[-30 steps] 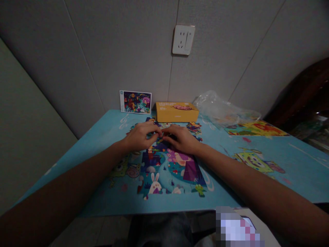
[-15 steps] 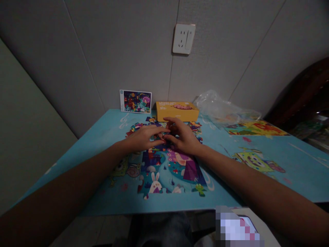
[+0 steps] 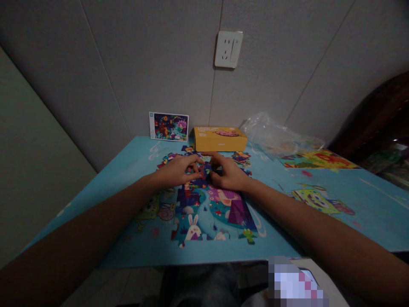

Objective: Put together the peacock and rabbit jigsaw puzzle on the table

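A partly joined jigsaw puzzle (image 3: 204,209) lies on the blue table, with a white rabbit near its front edge. Over its far half, my left hand (image 3: 180,170) is curled, thumb and fingertips pinching what looks like a small reddish puzzle piece (image 3: 202,171). Just to the right, my right hand (image 3: 227,171) hovers low over the puzzle or rests on it; its fingers are bent, with a gap between thumb and forefinger and nothing visible in them. Loose puzzle pieces (image 3: 242,157) lie beyond my right hand. Both hands hide the puzzle's middle.
A picture card (image 3: 169,127) leans on the wall beside a yellow box (image 3: 220,140). To the right lie a clear plastic bag (image 3: 271,134) and an orange and yellow picture sheet (image 3: 322,159). A blurred-out object (image 3: 295,281) is below the table's front edge.
My hands have moved apart from each other. The right hand has drawn back slightly and its fingers have parted, while the left stays over nearly the same place.
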`<state>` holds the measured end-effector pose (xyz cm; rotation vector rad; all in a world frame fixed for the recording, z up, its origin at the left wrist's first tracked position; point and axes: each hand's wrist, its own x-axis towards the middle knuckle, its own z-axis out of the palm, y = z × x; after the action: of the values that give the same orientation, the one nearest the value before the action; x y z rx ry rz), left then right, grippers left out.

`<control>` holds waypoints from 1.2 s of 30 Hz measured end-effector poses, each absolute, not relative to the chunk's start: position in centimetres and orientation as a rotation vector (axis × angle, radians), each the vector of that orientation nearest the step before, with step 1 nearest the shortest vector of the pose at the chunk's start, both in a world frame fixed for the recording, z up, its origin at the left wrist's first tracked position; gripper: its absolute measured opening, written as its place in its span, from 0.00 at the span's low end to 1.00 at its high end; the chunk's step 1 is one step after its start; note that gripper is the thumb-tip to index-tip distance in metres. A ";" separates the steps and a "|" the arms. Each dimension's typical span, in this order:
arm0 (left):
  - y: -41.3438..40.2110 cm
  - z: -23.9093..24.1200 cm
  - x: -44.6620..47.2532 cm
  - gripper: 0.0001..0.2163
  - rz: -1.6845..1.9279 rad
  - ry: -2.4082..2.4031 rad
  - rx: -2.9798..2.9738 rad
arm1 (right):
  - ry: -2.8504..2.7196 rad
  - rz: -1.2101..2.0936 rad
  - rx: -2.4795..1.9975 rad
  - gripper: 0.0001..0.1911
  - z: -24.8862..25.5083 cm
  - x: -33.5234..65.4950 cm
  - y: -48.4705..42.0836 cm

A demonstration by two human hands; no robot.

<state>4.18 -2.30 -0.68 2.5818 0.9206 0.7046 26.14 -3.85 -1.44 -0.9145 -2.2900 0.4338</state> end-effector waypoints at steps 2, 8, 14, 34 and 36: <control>-2.3 -0.6 4.2 0.14 0.693 0.926 2.591 | -2.291 0.440 -0.930 0.33 -1.4 26.1 -3.8; -2.3 -0.6 4.3 0.14 0.692 0.915 2.588 | -2.282 0.431 -0.932 0.32 -1.7 26.2 -3.6; -2.2 -0.8 4.0 0.14 0.698 0.897 2.587 | -2.289 0.423 -0.953 0.31 -1.9 26.3 -3.5; -2.2 -0.8 3.8 0.19 0.656 0.892 2.578 | -2.296 0.452 -0.956 0.31 -1.8 26.3 -3.6; -2.3 -0.8 3.8 0.19 0.650 0.892 2.577 | -2.297 0.450 -0.960 0.31 -1.9 26.3 -3.6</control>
<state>3.84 -2.26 -0.78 2.5773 0.8923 0.6504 26.35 -3.55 -1.85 -0.9601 -2.2965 0.4501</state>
